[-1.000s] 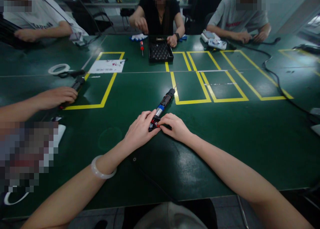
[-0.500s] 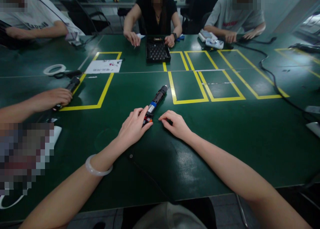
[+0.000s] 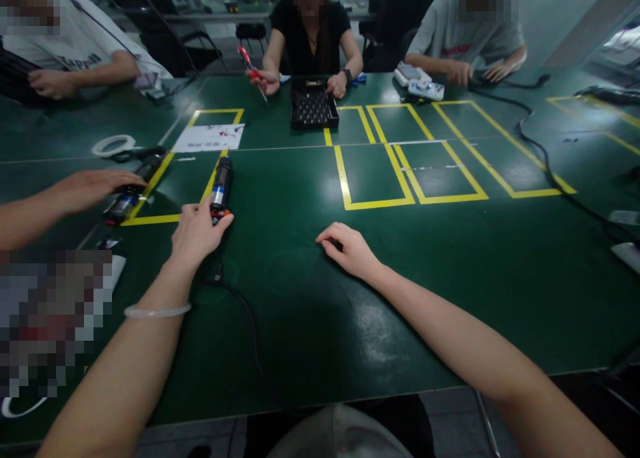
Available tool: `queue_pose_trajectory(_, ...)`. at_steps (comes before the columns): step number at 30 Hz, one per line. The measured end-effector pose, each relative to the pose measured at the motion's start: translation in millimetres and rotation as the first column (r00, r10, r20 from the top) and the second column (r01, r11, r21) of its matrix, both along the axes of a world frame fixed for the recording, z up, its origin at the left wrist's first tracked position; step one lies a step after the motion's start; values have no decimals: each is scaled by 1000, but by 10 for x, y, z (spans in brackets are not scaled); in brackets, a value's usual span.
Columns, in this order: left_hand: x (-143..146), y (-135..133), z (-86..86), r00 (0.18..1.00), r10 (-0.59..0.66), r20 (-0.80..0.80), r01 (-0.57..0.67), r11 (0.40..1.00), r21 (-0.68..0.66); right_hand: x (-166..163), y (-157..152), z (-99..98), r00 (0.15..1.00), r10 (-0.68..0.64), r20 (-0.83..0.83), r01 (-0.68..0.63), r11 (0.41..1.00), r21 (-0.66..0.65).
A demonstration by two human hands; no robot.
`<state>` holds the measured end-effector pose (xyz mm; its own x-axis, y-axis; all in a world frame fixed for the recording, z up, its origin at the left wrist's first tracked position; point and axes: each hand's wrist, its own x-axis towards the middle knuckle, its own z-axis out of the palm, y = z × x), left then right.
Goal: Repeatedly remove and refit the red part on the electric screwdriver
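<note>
My left hand (image 3: 197, 233) grips the near end of a black electric screwdriver (image 3: 221, 183) with a blue band and a red base. The tool lies on the green table (image 3: 310, 291) over a yellow tape line, pointing away from me. Its black cable (image 3: 244, 311) trails from under that hand toward the table's front edge. My right hand (image 3: 350, 248) rests on the table to the right of centre, fingers curled loosely, holding nothing, well apart from the tool.
A co-worker's hand (image 3: 93, 187) at the left holds a similar screwdriver (image 3: 131, 191). Beyond lie a tape roll (image 3: 113, 144) and a paper sheet (image 3: 211, 137). A black tray (image 3: 313, 107) stands at the far side, by a person holding a red screwdriver (image 3: 249, 61). A cable (image 3: 545, 161) crosses the right.
My left hand has slid the electric screwdriver from the table's centre to the left, onto the yellow tape line. My right hand let go of it and stayed in place.
</note>
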<state>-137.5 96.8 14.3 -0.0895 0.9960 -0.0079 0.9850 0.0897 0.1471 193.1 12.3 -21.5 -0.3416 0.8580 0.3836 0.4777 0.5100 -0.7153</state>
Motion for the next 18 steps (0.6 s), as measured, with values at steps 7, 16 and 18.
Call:
queue_pose_trajectory(7,-368,66,18,981,168,-96,-165,986,40,9,-6,-8,1000,5,-3,-5,1000,2)
queue_pose_trajectory(16,-385,11,-50,954,104,-282,-8,947,320,-9,-6,-6,1000,17,12,-17,1000,1)
queue_pose_trajectory(18,-370,11,-50,949,90,-303,9,951,309,-13,-9,-4,1000,21,17,-21,1000,4)
